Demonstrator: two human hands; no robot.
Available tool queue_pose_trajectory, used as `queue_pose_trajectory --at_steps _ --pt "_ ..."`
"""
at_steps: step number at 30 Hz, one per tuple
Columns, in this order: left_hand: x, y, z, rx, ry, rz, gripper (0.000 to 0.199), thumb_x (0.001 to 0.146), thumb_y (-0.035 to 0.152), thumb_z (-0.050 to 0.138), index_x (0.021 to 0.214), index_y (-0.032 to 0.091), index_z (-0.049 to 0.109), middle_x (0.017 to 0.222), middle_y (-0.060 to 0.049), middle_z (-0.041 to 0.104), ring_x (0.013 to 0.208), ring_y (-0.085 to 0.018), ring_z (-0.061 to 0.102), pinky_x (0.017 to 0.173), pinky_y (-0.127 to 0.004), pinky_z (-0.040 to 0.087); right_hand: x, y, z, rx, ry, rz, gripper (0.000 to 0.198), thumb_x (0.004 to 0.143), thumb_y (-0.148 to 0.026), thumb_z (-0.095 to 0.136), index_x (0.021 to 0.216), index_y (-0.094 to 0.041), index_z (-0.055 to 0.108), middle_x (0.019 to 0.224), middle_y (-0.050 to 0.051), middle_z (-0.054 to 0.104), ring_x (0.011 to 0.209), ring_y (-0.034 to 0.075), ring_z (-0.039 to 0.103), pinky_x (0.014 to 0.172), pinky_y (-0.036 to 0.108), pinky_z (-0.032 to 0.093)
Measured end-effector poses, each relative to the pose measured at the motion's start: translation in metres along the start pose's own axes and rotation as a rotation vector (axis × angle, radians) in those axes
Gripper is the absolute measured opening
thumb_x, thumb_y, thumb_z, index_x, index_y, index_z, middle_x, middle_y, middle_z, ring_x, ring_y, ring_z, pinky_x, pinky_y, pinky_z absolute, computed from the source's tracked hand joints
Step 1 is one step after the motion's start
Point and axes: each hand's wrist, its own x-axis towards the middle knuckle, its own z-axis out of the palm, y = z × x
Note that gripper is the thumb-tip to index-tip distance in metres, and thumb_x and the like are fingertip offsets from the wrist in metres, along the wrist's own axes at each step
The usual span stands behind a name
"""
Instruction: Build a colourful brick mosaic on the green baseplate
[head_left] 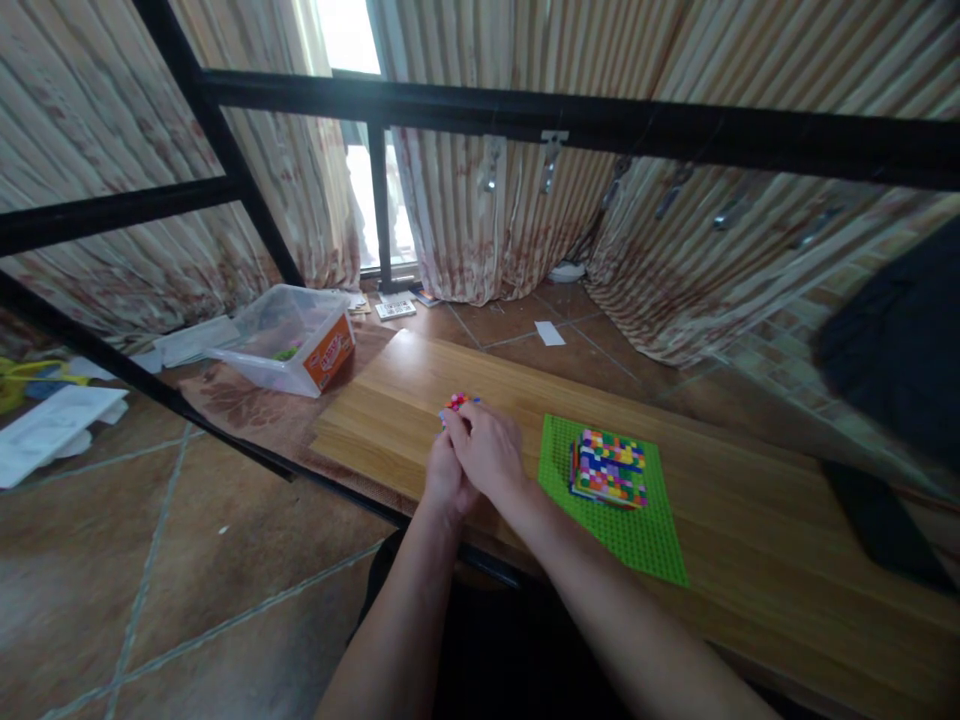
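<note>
My left hand (445, 470) is cupped around a small heap of coloured building bricks (457, 401), above the near edge of the wooden table. Over it lies my right hand (491, 445), its fingers bent down into the left palm among the bricks. What the right fingertips pinch is hidden. To the right of both hands, a green baseplate (615, 545) rests on the tabletop. A block-shaped build of many-coloured bricks (609, 468) stands on that plate, with a dark blue gap across its top.
The wooden table (757, 530) carries a dark flat object (889, 520) at its right. A clear plastic box (281, 330) with an orange label stands past its left end. A black metal rail (465, 105) crosses overhead. White packaging (60, 430) lies on the floor at left.
</note>
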Motion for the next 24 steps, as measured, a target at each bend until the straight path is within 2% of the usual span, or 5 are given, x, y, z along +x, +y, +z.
queue_pose_trajectory --at_steps 5,12,18,21,24 --pt "-0.001 0.008 -0.004 -0.084 -0.02 -0.036 0.031 0.1 0.028 0.039 0.094 0.013 0.066 0.092 -0.007 0.067 0.097 -0.018 0.066 0.092 -0.03 0.053 -0.01 -0.004 0.004 0.113 0.055 -0.129 0.026 0.098 -0.03 0.051 0.077 -0.021 0.064 0.092 0.007 0.068 0.096 0.02 0.058 0.088 0.033 0.042" --pt "-0.001 -0.001 -0.001 -0.1 0.06 -0.043 0.021 0.093 0.018 0.049 0.084 0.012 0.066 0.08 -0.008 0.069 0.084 -0.019 0.07 0.076 -0.029 0.057 -0.002 -0.008 0.001 0.3 0.236 -0.028 0.032 0.1 -0.032 0.044 0.073 -0.021 0.059 0.082 0.005 0.064 0.085 0.019 0.058 0.079 0.031 0.043" --pt "-0.006 0.01 0.009 -0.242 0.161 0.027 0.029 0.095 0.012 0.044 0.072 0.011 0.062 0.068 -0.004 0.063 0.056 -0.007 0.059 0.059 -0.016 0.052 -0.008 0.018 -0.022 0.336 0.287 0.005 0.029 0.099 -0.034 0.042 0.089 -0.02 0.066 0.09 0.006 0.067 0.085 0.018 0.061 0.078 0.03 0.046" --pt "-0.012 0.028 0.006 -0.245 0.174 0.143 0.032 0.096 0.013 0.043 0.068 0.011 0.059 0.065 -0.003 0.058 0.05 -0.005 0.053 0.05 -0.014 0.047 -0.027 0.053 -0.036 0.11 0.065 0.084 0.028 0.091 -0.036 0.056 0.112 -0.02 0.067 0.106 0.009 0.067 0.081 0.02 0.063 0.079 0.034 0.048" --pt "-0.016 0.038 0.0 -0.206 0.222 0.222 0.035 0.097 0.014 0.04 0.066 0.012 0.056 0.062 -0.001 0.055 0.046 -0.005 0.048 0.044 -0.013 0.041 -0.046 0.077 -0.034 -0.08 -0.184 0.113 0.046 0.082 -0.035 0.07 0.125 -0.021 0.063 0.11 0.009 0.064 0.095 0.024 0.064 0.084 0.035 0.048"
